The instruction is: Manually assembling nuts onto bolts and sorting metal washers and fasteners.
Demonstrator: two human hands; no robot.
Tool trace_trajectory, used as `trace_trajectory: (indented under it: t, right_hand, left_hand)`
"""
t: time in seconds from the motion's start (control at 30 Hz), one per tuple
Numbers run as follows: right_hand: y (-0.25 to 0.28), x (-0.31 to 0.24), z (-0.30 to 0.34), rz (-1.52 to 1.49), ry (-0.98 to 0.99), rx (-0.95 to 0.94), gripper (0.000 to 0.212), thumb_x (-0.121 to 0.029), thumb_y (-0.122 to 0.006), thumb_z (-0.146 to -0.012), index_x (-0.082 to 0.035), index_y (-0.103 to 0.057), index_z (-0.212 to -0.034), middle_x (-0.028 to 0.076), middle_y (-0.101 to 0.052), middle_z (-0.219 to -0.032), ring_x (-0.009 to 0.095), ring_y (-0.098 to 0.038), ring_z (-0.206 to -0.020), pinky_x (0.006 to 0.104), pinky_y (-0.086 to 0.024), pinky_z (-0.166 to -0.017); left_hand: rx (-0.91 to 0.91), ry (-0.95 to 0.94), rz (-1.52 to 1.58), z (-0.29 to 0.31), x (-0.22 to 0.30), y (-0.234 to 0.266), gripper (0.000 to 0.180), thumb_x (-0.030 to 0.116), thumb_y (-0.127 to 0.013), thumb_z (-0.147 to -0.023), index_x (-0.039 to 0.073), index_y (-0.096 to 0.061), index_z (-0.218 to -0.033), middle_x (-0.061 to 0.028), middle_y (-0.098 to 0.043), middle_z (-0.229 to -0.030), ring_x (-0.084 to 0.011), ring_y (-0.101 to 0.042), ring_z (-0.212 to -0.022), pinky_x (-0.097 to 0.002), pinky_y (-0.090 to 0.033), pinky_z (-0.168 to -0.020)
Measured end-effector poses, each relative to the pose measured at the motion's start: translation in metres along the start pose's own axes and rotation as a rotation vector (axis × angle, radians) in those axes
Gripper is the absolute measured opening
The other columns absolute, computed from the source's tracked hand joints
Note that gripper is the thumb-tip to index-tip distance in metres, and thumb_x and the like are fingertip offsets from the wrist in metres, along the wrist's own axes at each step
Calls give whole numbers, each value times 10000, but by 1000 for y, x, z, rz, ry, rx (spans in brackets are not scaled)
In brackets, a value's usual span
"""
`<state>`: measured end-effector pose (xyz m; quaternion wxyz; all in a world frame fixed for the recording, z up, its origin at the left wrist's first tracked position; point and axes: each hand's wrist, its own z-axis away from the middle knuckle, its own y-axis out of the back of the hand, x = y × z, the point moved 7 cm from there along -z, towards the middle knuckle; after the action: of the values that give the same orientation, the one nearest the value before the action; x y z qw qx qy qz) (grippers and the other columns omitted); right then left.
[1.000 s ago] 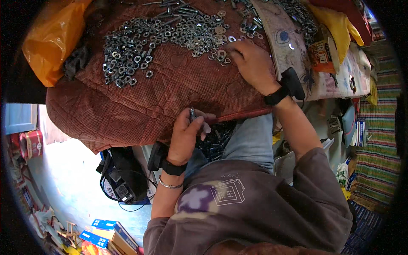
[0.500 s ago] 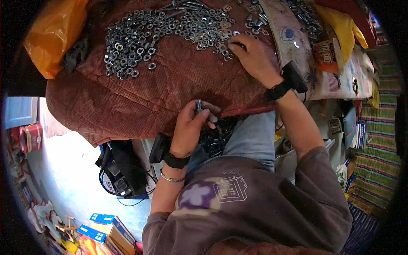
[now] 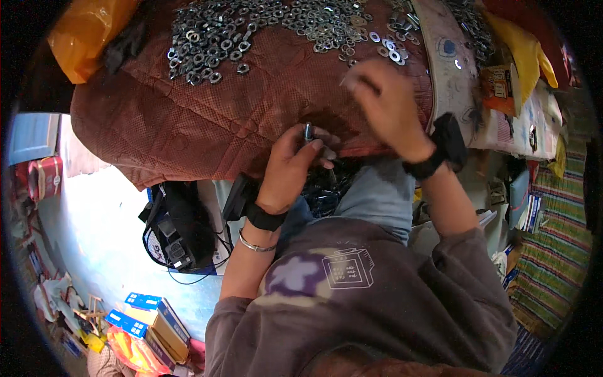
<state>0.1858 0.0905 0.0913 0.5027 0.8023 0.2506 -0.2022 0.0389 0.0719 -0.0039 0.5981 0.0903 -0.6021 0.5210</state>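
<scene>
My left hand [image 3: 286, 169] is closed around a shiny metal bolt [image 3: 308, 131], which stands upright between thumb and fingers above the cloth's near edge. My right hand [image 3: 394, 113], smeared by motion, hovers over the brown quilted cloth [image 3: 207, 129] with its thumb and forefinger pinched. A thin pale edge shows at those fingertips, too blurred to name. Beyond my hands lie a heap of hex nuts [image 3: 210, 47] and a spread of small washers [image 3: 326, 31]. Several larger flat washers [image 3: 392, 49] sit at the spread's right side, close to some bolts [image 3: 409, 24].
A pile of dark metal pieces [image 3: 326, 191] rests at my lap under the cloth's edge. More bolts [image 3: 470, 28] lie on a pale board [image 3: 443, 69] at the right. An orange plastic bag [image 3: 88, 38] hangs far left; a black bag [image 3: 182, 220] sits below.
My right hand has left the washers and come back toward my left hand, uncovering several larger flat washers. The left hand still holds the bolt. The whole view has shifted slightly.
</scene>
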Motion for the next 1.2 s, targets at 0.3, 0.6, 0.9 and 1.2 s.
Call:
trace_trajectory:
  t: [0.3,0.6,0.9,1.2]
  right_hand:
    - [-29,-47,44,-18,212,-157,124,-88,-580,-711,-47,-558,-826,125,-540,-767,332,-533,-732,406,-439,-654]
    - [-25,-48,53,27,364,-216,219,-118,-639,-659,-48,-574,-856,109,-570,-840,302,-557,-761,381,-458,-658]
    - [-36,-19,43,-448,-302,-304,123,-112,-607,-790,-3,-590,-844,124,-574,-804,268,-586,-693,345,-466,-614]
    - [-26,-10,35,-337,-233,-305,166,-146,-612,-787,8,-594,-845,150,-584,-794,295,-587,-752,352,-457,-682]
  left_hand:
    - [-1,-62,-192,5,4,1,190,3,-463,-878,-28,-508,-1059,-76,-586,-926,-131,-578,-847,-261,-508,-700]
    - [-30,-106,-125,8,6,-7,279,-46,-466,-859,-28,-440,-1137,-95,-545,-1015,-153,-577,-902,-275,-542,-750]
    - [-5,-82,-136,7,8,-14,259,-10,-470,-877,-35,-428,-1131,-103,-555,-1004,-146,-592,-857,-261,-524,-745]
    - [37,-20,-277,3,4,-2,155,77,-509,-893,-20,-483,-1011,-69,-599,-825,-94,-582,-662,-215,-475,-515]
